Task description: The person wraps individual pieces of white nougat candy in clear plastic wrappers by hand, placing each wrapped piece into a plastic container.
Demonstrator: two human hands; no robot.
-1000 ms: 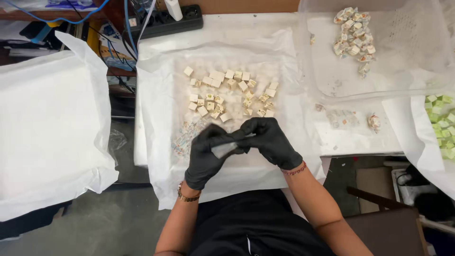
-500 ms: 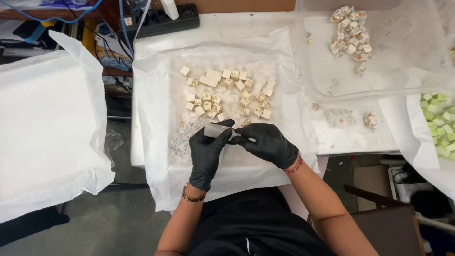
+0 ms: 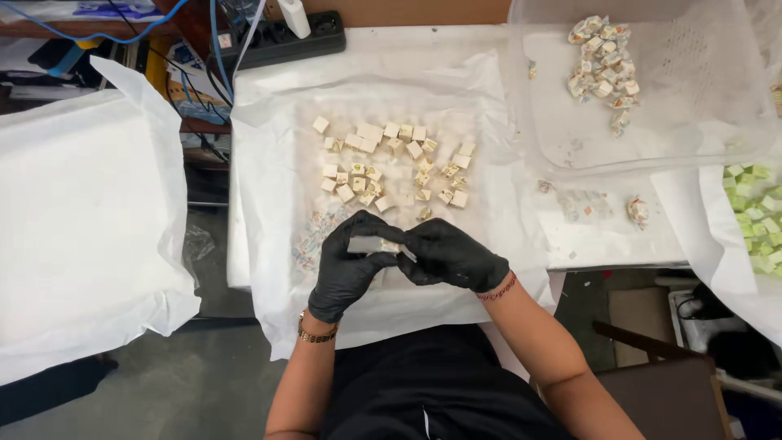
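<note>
a small pale piece in a clear wrapper (image 3: 371,244) sits between the two gloved hands, low over the near edge of the white paper sheet (image 3: 269,163) that covers the table. the left hand (image 3: 346,269), in a black glove, has its fingers curled round the left end of the piece, thumb on top, clamped on it. the right hand (image 3: 452,257), also in a black glove, meets it from the other side, fingertips pinched together on the wrapper's right end, so both hands grip the same piece and touch each other there. a gold bracelet (image 3: 316,332) circles the left wrist and a red beaded band (image 3: 497,289) the right. just beyond the hands, further up the sheet, lies a loose cluster of cream-coloured cubes (image 3: 391,163), unwrapped, set roughly in rows. left of the hands a small heap of flat clear wrappers (image 3: 314,236) rests on the paper. to the right stands a big clear plastic tub (image 3: 717,98) with a pile of wrapped pieces (image 3: 604,69) in its far part. in front of the tub a few more wrappers (image 3: 582,202) and one wrapped piece (image 3: 637,210) lie on the paper. at the far right edge are green cubes (image 3: 753,216) on another sheet. a black power strip (image 3: 281,41) lies at the back of the table, and a second paper-covered surface (image 3: 81,212) stands off to the left, well apart.
</note>
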